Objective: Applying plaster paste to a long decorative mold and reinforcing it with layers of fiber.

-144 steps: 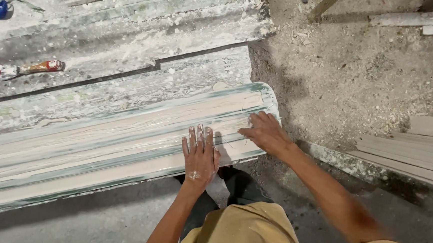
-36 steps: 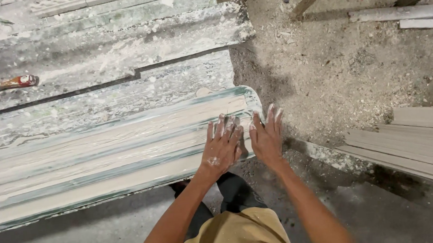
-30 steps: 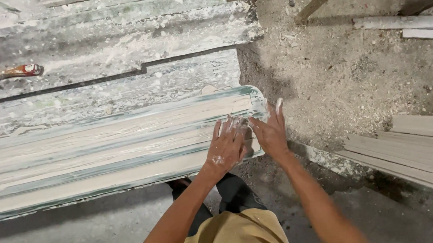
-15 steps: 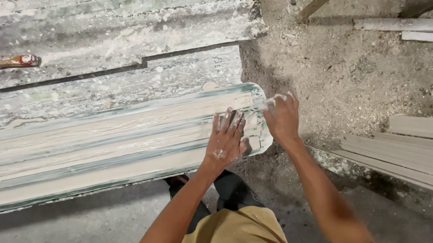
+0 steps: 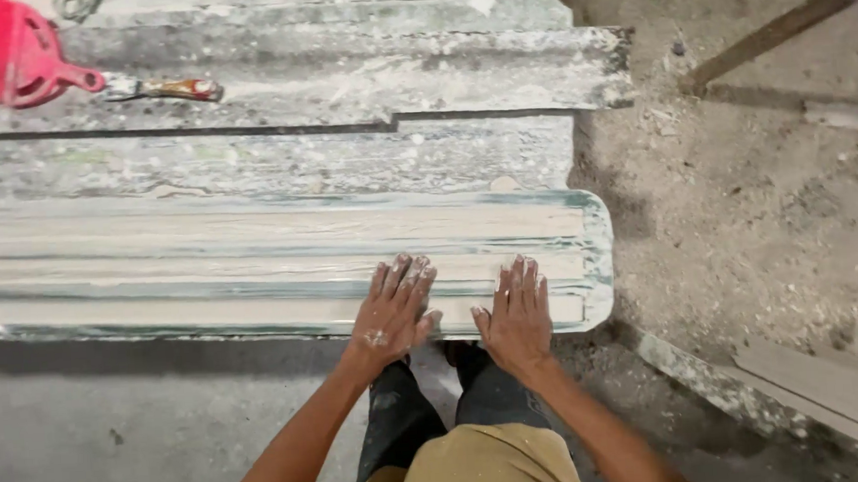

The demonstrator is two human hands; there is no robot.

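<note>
1. The left hand (image 5: 394, 313) is lying palm down on the mould (image 5: 252, 267), its fingers (image 5: 406, 277) open, flat and gripping nothing.
2. The right hand (image 5: 516, 315) is lying flat just beside the left one, its fingers (image 5: 521, 280) also open, spread and empty.
3. Both hands are dusted with white and are pressing on the near edge of the mould, close to its rounded right end.
4. The mould is a long, pale, ridged slab with greenish streaks, lying on the desk (image 5: 275, 161) and running off the left side of the view.
5. A red brush (image 5: 16, 58) is lying at the far left of the desk, well apart from the hands.
6. A scraper (image 5: 167, 88) with a brown handle is lying just beside the brush.
7. The floor (image 5: 745, 212) to the right is dusty, with planks (image 5: 855, 384) lying in the lower right corner.
8. The person's dark trouser legs are showing below the hands.
</note>
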